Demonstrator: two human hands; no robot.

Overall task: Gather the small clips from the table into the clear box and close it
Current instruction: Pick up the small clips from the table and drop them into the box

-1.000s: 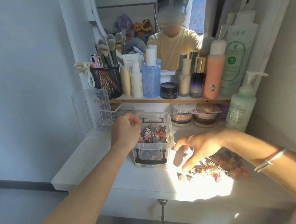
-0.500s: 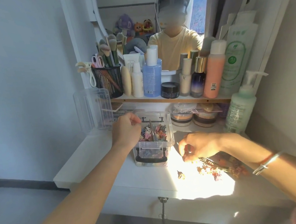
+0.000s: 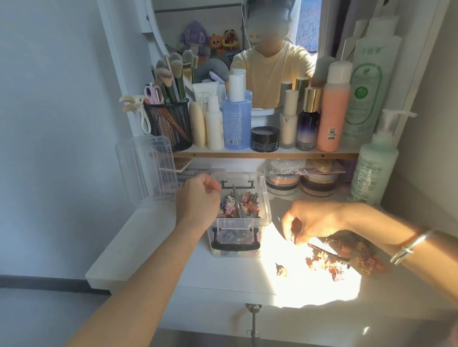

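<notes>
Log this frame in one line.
left hand: curled at box rim | right hand: pinching clip | box: open, lid aside | clips: pile on table

A second ago the right hand [image 3: 314, 218] is flat and open over the pile of clips [image 3: 339, 257]. Now its fingers are curled in and pinch a dark clip [image 3: 295, 230], lifted a little off the desk [image 3: 145, 245]. One small clip [image 3: 281, 269] now lies alone, away from the pile.
</notes>
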